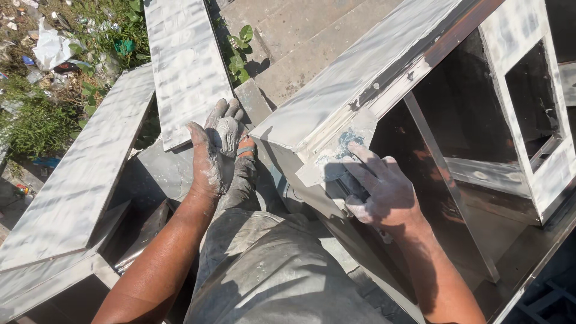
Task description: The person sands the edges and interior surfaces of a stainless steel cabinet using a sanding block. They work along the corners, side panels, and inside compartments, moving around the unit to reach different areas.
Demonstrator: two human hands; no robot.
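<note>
My left hand (215, 150) is raised palm up and cups a lump of grey-white putty (227, 133). My right hand (379, 187), smeared white, grips a small flat putty knife (324, 171) and presses its blade against the corner edge of a wooden cabinet frame (354, 78) coated in white filler. A bluish-white patch of fresh putty (348, 143) sits on that corner just above the blade. My grey dusty trouser leg (264, 264) and sandalled foot (245, 153) lie below and between the hands.
White-coated boards (186, 60) and a long panel (84, 168) lie to the left. Grass with litter (54, 54) fills the upper left corner. Stone paving (300, 36) runs behind. The cabinet's dark open interior (474, 138) with white-coated inner frames spans the right.
</note>
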